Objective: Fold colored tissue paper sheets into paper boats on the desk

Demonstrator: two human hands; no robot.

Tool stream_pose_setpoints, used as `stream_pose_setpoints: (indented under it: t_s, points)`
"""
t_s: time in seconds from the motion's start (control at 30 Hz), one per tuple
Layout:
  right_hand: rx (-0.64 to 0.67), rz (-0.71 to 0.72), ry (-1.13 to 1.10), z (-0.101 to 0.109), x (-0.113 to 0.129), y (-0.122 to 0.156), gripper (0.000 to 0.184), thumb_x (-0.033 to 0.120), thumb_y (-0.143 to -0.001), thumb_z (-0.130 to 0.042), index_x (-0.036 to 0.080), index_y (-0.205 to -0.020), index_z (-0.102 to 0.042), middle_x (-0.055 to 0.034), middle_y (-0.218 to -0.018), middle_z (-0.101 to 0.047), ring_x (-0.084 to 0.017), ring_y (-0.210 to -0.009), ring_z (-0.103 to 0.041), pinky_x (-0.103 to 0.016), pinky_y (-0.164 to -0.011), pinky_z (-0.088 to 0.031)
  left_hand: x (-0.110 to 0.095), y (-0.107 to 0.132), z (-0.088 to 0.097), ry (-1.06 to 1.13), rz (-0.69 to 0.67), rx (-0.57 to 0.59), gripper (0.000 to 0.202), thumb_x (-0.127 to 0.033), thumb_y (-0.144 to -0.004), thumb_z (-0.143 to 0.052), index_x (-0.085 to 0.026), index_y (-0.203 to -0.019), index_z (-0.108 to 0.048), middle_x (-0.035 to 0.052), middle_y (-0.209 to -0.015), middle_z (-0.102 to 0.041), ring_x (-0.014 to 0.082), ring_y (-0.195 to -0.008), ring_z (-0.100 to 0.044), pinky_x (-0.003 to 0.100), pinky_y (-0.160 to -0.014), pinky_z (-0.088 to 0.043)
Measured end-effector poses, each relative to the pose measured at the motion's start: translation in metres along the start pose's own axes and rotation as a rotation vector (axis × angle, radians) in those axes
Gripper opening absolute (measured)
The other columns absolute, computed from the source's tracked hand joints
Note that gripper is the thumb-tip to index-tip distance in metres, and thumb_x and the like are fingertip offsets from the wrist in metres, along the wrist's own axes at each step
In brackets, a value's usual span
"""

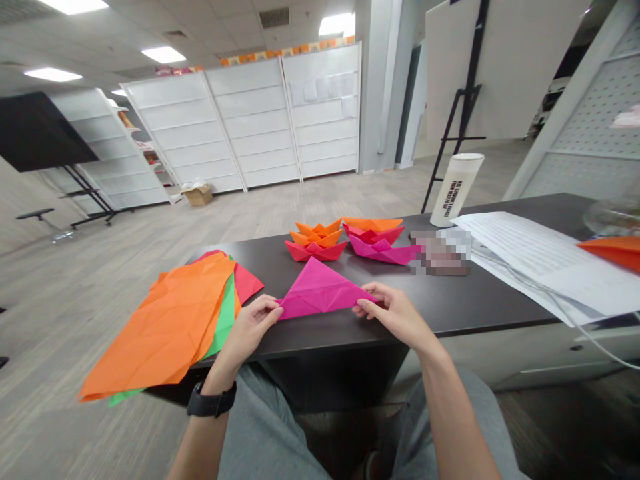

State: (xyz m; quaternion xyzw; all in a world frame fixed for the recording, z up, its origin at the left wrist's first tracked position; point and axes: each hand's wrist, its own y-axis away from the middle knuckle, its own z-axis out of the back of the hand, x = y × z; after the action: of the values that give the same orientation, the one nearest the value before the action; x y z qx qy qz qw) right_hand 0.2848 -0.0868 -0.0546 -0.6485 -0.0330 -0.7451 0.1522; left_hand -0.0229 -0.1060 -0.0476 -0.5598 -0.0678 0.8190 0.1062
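A pink sheet folded into a triangle point(320, 290) lies on the dark table point(480, 300) in front of me. My left hand point(253, 327) pinches its left corner, fingers closed on the paper. My right hand point(387, 310) pinches its right corner the same way. A black watch sits on my left wrist. Behind the triangle stand several finished paper boats point(345, 241) in orange, red and pink.
A stack of flat orange, green and red sheets point(175, 320) overhangs the table's left edge. White printed papers point(540, 257) and an orange sheet point(617, 250) lie at right, with a white cylinder point(456, 189) behind. An easel and white shelving stand beyond.
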Motion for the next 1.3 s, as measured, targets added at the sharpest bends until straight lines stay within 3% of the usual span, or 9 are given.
stream_pose_setpoints:
  t_s: [0.1,0.2,0.27,0.4,0.6,0.8,1.0,1.17,1.3]
  points:
    - [0.053,0.029,0.024,0.0,0.003,0.0,0.031,0.046,-0.09,-0.059,0.018,-0.094,-0.068,-0.0073,-0.082,-0.076,-0.02,-0.074,-0.071,-0.03,-0.065,-0.053,0.001,0.0,-0.002,0.031,0.017,-0.02,0.02,-0.038,-0.08,-0.067,-0.018,-0.078,-0.065,-0.0007,-0.078,-0.057,0.0133,-0.069,-0.055,0.025,-0.067,-0.047]
    - [0.05,0.051,0.053,0.0,0.004,-0.001,0.039,0.051,-0.092,-0.054,0.017,-0.079,-0.069,-0.0077,-0.077,-0.075,-0.019,-0.07,-0.069,-0.029,-0.063,-0.052,0.002,0.001,-0.003,0.039,0.012,-0.023,0.02,-0.037,-0.075,-0.072,-0.018,-0.077,-0.066,0.0024,-0.088,-0.061,0.0165,-0.082,-0.06,0.026,-0.074,-0.049]
    - [0.018,0.033,0.038,-0.002,0.002,-0.002,0.041,0.054,-0.09,-0.054,0.017,-0.079,-0.069,-0.0076,-0.075,-0.075,-0.019,-0.068,-0.069,-0.028,-0.061,-0.052,0.003,0.0,-0.002,0.009,0.004,-0.027,0.021,-0.037,-0.073,-0.073,-0.018,-0.073,-0.067,0.0044,-0.093,-0.063,0.0183,-0.088,-0.061,0.027,-0.077,-0.05]
    - [-0.007,-0.016,-0.01,-0.004,-0.003,-0.004,0.042,0.055,-0.089,-0.056,0.016,-0.081,-0.068,-0.0085,-0.077,-0.075,-0.019,-0.067,-0.07,-0.027,-0.059,-0.052,-0.001,-0.002,-0.002,-0.019,0.057,-0.02,0.024,-0.041,-0.077,-0.069,-0.017,-0.071,-0.069,0.0039,-0.08,-0.068,0.0172,-0.075,-0.063,0.029,-0.072,-0.052]
    - [0.01,-0.019,-0.03,-0.001,-0.004,-0.003,0.042,0.056,-0.09,-0.056,0.016,-0.082,-0.068,-0.0087,-0.079,-0.076,-0.019,-0.068,-0.071,-0.028,-0.06,-0.052,-0.009,-0.001,-0.006,0.104,0.191,-0.033,0.031,-0.045,-0.077,-0.071,-0.015,-0.084,-0.068,0.0067,-0.074,-0.075,0.0195,-0.068,-0.07,0.03,-0.068,-0.055]
    - [-0.007,-0.032,-0.048,0.0,-0.005,-0.004,0.044,0.058,-0.087,-0.058,0.016,-0.083,-0.07,-0.0089,-0.077,-0.076,-0.019,-0.065,-0.07,-0.028,-0.058,-0.051,-0.01,0.001,-0.007,0.247,0.177,-0.1,0.047,-0.041,-0.073,-0.078,-0.019,-0.104,-0.05,-0.0012,-0.069,-0.071,0.0177,-0.064,-0.071,0.027,-0.062,-0.053]
    - [0.005,-0.035,-0.047,0.0,-0.008,-0.006,0.043,0.056,-0.089,-0.057,0.016,-0.083,-0.07,-0.009,-0.079,-0.076,-0.018,-0.065,-0.07,-0.027,-0.058,-0.051,-0.008,0.001,-0.006,0.202,0.137,-0.083,0.026,-0.033,-0.074,-0.076,-0.018,-0.081,-0.055,0.0007,-0.071,-0.069,0.0177,-0.07,-0.071,0.025,-0.061,-0.051]
    - [-0.004,-0.049,-0.052,0.0,-0.009,-0.006,0.044,0.057,-0.088,-0.057,0.016,-0.083,-0.07,-0.009,-0.079,-0.076,-0.018,-0.065,-0.07,-0.027,-0.058,-0.051,-0.013,0.003,-0.004,0.144,0.112,-0.007,0.018,-0.032,-0.077,-0.071,-0.016,-0.085,-0.066,0.0022,-0.078,-0.068,0.0171,-0.074,-0.068,0.026,-0.065,-0.05]
    - [-0.004,-0.05,-0.048,0.0,-0.007,-0.005,0.042,0.056,-0.088,-0.057,0.016,-0.084,-0.069,-0.0086,-0.078,-0.076,-0.018,-0.065,-0.07,-0.028,-0.059,-0.052,-0.014,0.003,-0.005,0.123,0.091,-0.021,0.02,-0.037,-0.082,-0.068,-0.017,-0.082,-0.064,-0.0026,-0.064,-0.061,0.0134,-0.063,-0.061,0.026,-0.066,-0.05]
